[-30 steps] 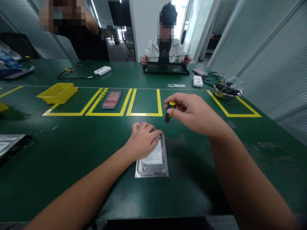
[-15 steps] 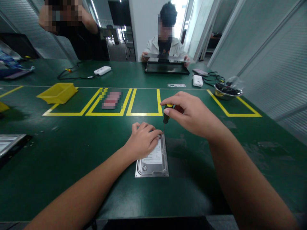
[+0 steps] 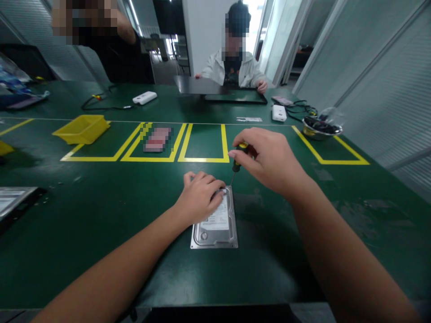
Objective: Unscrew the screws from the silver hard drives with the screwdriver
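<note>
A silver hard drive with a white label lies flat on the green table. My left hand rests across its far end, fingers bent and gripping it, covering much of the label. In my right hand is a small screwdriver with a black and yellow handle, closed between thumb and fingers. Its thin shaft slants down to the drive's far right corner. Whether a screw sits under the tip is too small to tell.
A yellow bin stands left, near yellow tape outlines. Another drive lies at the left edge. A metal bowl with dark contents sits at right, beside cables and a white device. Across the table a person handles a dark panel and black tray.
My right hand has shifted slightly right, and the screwdriver leans more. My left hand stays on the drive, its index finger drawn back a little. The person opposite has swung the panel leftward.
</note>
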`<state>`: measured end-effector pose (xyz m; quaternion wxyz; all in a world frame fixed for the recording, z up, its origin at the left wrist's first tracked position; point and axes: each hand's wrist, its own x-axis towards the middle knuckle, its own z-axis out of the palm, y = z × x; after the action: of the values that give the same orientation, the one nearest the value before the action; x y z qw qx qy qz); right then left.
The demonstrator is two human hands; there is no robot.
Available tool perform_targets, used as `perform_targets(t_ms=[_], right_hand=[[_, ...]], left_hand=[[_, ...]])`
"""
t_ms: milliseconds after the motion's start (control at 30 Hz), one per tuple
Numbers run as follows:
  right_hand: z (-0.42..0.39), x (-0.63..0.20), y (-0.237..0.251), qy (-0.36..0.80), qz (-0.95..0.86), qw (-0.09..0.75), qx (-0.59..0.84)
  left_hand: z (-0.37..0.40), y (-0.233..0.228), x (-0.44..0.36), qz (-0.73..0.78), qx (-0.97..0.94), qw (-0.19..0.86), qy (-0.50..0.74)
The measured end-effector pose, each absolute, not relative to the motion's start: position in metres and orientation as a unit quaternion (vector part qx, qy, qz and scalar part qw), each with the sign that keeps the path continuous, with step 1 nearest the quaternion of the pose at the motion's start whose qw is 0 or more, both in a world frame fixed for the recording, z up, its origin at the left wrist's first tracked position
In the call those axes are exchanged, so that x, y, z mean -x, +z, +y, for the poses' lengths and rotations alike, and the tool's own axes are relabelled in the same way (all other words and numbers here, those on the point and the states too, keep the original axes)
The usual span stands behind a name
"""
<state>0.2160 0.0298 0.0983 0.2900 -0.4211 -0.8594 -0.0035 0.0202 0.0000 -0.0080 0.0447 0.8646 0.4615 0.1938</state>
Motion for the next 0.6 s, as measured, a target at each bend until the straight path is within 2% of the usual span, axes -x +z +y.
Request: perform_targets(t_ms=[200, 467, 600], right_hand=[[0.033, -0.21, 0.09, -0.021, -0.866, 0.286, 0.41], [0.031, -0.213, 0.087, 0.049, -0.891, 0.28, 0.354], [0.031, -0.215, 0.09, 0.035, -0.885, 0.283, 0.367]], left_hand=[[0.0, -0.01, -0.02, 0.46, -0.864, 0.041, 0.199], [0.001, -0.008, -0.019, 0.466, -0.861, 0.052, 0.198], [0.001, -0.006, -0.018, 0.475, -0.856, 0.072, 0.192]])
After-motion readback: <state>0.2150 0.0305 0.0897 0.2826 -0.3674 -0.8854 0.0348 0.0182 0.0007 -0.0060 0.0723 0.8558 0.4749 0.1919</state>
